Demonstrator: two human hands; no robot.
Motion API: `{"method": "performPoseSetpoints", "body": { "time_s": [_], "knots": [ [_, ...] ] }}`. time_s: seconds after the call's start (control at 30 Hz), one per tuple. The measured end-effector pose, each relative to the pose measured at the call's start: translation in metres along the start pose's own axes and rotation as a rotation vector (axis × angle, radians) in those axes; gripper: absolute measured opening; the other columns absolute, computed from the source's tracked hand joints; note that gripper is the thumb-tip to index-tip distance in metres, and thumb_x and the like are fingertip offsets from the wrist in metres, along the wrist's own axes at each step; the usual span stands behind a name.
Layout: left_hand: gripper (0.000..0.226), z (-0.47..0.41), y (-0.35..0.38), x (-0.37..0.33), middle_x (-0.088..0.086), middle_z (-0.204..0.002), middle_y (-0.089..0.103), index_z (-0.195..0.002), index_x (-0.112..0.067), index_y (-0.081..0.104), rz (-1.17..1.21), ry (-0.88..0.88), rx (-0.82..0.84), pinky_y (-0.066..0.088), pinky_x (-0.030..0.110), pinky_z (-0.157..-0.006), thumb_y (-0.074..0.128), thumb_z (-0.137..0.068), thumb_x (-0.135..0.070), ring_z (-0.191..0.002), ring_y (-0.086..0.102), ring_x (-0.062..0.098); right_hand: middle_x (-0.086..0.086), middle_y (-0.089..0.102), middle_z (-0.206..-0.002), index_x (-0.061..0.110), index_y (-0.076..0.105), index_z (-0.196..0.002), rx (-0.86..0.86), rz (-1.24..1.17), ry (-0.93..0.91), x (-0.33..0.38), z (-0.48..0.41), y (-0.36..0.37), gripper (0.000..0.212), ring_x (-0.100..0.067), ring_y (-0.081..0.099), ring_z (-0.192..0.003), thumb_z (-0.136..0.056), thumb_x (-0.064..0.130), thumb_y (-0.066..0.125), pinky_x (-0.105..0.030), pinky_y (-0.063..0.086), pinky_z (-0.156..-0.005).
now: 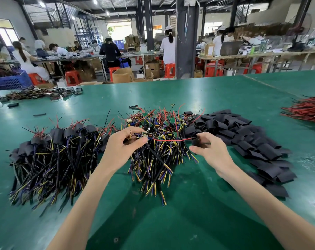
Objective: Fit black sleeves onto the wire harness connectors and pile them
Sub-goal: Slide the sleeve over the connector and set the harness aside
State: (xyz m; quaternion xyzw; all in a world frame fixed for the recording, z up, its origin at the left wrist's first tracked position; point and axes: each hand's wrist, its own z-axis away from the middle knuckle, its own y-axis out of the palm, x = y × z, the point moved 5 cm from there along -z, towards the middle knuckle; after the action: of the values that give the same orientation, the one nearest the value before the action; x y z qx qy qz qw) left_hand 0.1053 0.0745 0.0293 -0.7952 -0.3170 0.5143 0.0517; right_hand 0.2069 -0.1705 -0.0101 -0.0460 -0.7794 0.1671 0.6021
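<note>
The left hand (124,148) pinches a wire harness (147,135), seemingly light and floppy, by its stiffer connector; the right hand (211,150) grips a soft black sleeve (196,141).

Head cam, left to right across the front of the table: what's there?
Sleeved harness pile → left hand pinching a harness → bare harness pile → right hand holding a black sleeve → loose sleeve pile → red wire bundle.
</note>
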Motion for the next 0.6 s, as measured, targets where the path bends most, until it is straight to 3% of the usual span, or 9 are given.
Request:
{"method": "performPoseSetpoints", "body": {
  "time_s": [0.1, 0.2, 0.33, 0.5, 0.6],
  "knots": [
    [0.01, 0.0, 0.0, 0.0, 0.023, -0.081, 0.062, -0.089, -0.028, 0.069, -0.015, -0.022, -0.012, 0.038, 0.029, -0.071, 0.073, -0.08, -0.029, -0.067, 0.046, 0.013, 0.001, 0.06, -0.096, 0.018, 0.064, -0.105, -0.013, 0.124, -0.076, 0.004, 0.001, 0.0, 0.04, -0.008, 0.055, -0.084, -0.07, 0.004, 0.079, -0.015, 0.037, -0.08],
    [0.007, 0.0, 0.0, 0.001, 0.012, -0.068, 0.055, -0.084, -0.031, 0.067, -0.042, -0.035, -0.04, 0.034, 0.026, -0.066, 0.073, -0.08, -0.029, -0.063, 0.041, 0.012, -0.002, 0.058, -0.1, 0.013, 0.065, -0.108, -0.007, 0.233, -0.214, 0.012, 0.003, 0.001, 0.044, -0.014, 0.056, -0.091, -0.069, 0.001, 0.078, -0.015, 0.035, -0.087],
    [0.007, 0.001, 0.003, -0.002, 0.003, -0.064, 0.047, -0.08, -0.031, 0.066, -0.048, -0.045, -0.047, 0.03, 0.019, -0.058, 0.072, -0.081, -0.029, -0.059, 0.035, 0.01, -0.006, 0.056, -0.102, 0.009, 0.064, -0.111, -0.023, 0.422, -0.407, 0.022, 0.009, 0.005, 0.043, -0.022, 0.055, -0.094, -0.071, 0.0, 0.076, -0.017, 0.033, -0.084],
    [0.007, 0.008, 0.019, -0.016, -0.003, -0.081, 0.063, -0.083, -0.027, 0.067, -0.121, 0.007, -0.022, 0.035, 0.005, -0.066, 0.072, -0.082, -0.022, -0.067, 0.05, 0.0, -0.01, 0.06, -0.093, 0.004, 0.065, -0.109, -0.021, 0.677, -0.69, 0.042, 0.027, 0.02, 0.045, -0.03, 0.058, -0.091, -0.067, 0.006, 0.081, -0.051, 0.041, -0.1],
    [0.007, 0.015, 0.039, -0.023, -0.008, -0.087, 0.054, -0.089, -0.017, 0.071, -0.172, 0.035, 0.033, 0.032, 0.003, -0.073, 0.069, -0.084, -0.014, -0.077, 0.049, -0.011, -0.011, 0.06, -0.095, 0.004, 0.066, -0.108, -0.021, 0.704, -0.753, 0.047, 0.036, 0.03, 0.047, -0.033, 0.058, -0.089, -0.064, 0.008, 0.083, -0.051, 0.046, -0.092]
  ]
}}
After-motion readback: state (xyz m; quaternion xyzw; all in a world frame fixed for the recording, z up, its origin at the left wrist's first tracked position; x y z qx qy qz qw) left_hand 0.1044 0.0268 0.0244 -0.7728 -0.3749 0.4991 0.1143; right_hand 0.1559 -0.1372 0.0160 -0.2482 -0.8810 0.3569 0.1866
